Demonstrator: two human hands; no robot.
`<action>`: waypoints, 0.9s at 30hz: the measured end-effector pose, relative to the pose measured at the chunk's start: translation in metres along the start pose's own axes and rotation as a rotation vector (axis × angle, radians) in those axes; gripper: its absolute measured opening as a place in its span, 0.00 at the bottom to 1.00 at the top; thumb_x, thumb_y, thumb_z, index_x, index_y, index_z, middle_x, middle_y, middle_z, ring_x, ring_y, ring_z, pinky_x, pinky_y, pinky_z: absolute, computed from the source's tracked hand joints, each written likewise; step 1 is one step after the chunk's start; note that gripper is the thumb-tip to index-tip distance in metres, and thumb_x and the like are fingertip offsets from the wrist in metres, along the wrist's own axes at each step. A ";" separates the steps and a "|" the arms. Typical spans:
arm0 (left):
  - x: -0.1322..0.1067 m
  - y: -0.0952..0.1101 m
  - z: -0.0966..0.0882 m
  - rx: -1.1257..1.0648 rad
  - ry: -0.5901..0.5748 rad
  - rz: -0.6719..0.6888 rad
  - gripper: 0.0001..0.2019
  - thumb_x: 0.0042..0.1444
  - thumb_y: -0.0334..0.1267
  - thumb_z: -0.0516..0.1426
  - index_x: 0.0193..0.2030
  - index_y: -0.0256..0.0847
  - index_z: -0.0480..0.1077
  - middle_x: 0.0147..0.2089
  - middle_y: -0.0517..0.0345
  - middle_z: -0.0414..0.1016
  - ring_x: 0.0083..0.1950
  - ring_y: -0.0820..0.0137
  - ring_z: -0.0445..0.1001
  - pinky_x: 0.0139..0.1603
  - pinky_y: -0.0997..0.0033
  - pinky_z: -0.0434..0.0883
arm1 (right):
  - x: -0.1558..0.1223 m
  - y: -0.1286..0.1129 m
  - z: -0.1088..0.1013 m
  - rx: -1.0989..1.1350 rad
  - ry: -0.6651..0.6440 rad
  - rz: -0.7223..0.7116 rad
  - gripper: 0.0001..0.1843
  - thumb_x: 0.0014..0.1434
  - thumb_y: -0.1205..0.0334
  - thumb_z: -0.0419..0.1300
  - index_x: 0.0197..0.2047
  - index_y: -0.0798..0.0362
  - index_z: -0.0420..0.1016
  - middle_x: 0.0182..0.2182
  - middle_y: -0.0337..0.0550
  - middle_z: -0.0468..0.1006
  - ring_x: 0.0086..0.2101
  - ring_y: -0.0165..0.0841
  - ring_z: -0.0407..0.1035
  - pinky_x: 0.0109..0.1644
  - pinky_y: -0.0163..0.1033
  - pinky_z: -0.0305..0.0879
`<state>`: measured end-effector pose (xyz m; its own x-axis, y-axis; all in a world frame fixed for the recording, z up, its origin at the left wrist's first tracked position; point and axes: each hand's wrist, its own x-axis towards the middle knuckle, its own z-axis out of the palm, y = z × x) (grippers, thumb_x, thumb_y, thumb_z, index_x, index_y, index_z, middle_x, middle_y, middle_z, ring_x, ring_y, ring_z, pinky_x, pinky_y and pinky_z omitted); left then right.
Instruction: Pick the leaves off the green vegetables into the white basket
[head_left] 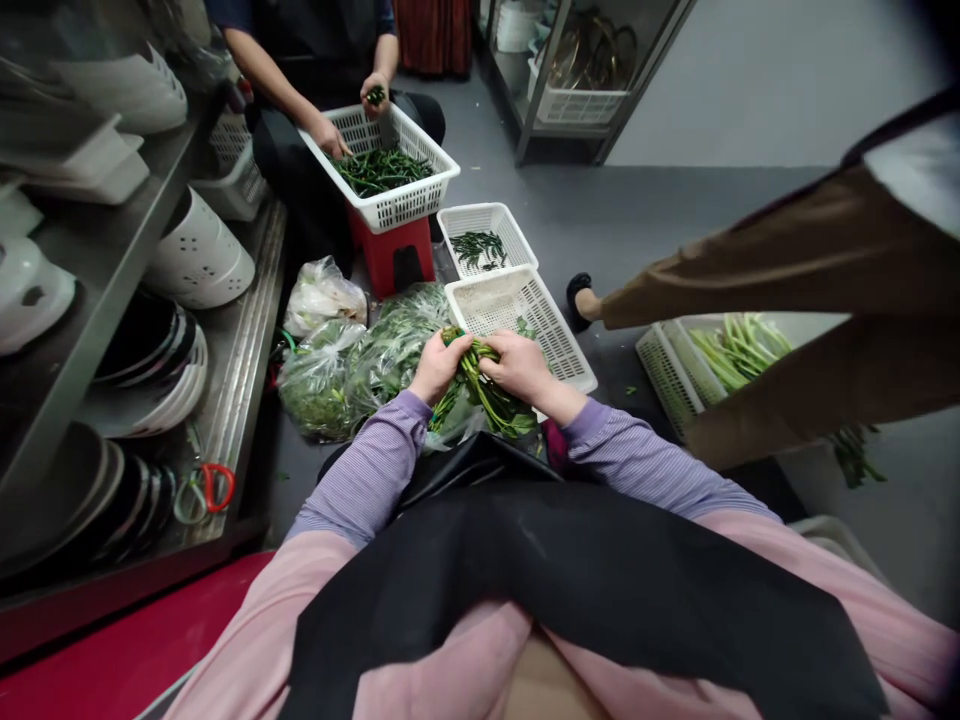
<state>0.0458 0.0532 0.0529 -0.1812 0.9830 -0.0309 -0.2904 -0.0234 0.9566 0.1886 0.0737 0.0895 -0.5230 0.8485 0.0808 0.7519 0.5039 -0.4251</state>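
A bunch of long-stemmed leafy greens (491, 390) is gripped between both of my hands above my lap. My left hand (439, 366) is closed round the stem ends on the left. On the right, my right hand (523, 368) pinches the same bunch, its leaves hanging down toward my apron. Just beyond my hands lies a white slotted basket (555, 335) with a few green leaves inside. Clear plastic bags of greens (397, 345) rest on the floor to the left of the bunch, partly behind my left forearm.
A co-worker sits opposite with a basket of green chillies (382, 172) on a red stool (394, 255). Another person's leg (720, 250) stands at right beside a crate of pale green stalks (739, 350). Metal shelving (232, 340) with dishes and red-handled scissors (217, 487) runs along the left.
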 end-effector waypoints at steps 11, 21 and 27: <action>-0.003 -0.010 0.003 0.063 -0.053 0.103 0.15 0.48 0.46 0.60 0.35 0.36 0.66 0.33 0.55 0.75 0.34 0.71 0.73 0.39 0.70 0.69 | -0.002 -0.003 0.018 1.056 0.053 0.423 0.14 0.45 0.53 0.54 0.30 0.56 0.70 0.25 0.38 0.73 0.28 0.29 0.66 0.35 0.35 0.62; -0.005 0.006 0.003 -0.235 0.098 -0.055 0.16 0.46 0.45 0.61 0.35 0.37 0.63 0.32 0.53 0.77 0.31 0.68 0.76 0.32 0.69 0.74 | 0.004 0.056 0.009 1.059 0.372 0.659 0.07 0.44 0.57 0.55 0.23 0.51 0.64 0.21 0.37 0.69 0.27 0.31 0.64 0.31 0.36 0.62; -0.005 0.018 -0.007 -0.286 0.037 -0.179 0.14 0.43 0.42 0.60 0.33 0.36 0.64 0.31 0.52 0.78 0.32 0.66 0.77 0.28 0.71 0.74 | -0.008 0.064 -0.016 0.997 0.325 0.332 0.05 0.47 0.60 0.55 0.28 0.53 0.68 0.26 0.35 0.71 0.28 0.27 0.63 0.36 0.33 0.60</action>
<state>0.0346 0.0466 0.0686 -0.1357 0.9690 -0.2064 -0.5716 0.0936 0.8152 0.2478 0.1020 0.0761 -0.1144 0.9934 -0.0006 0.0976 0.0106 -0.9952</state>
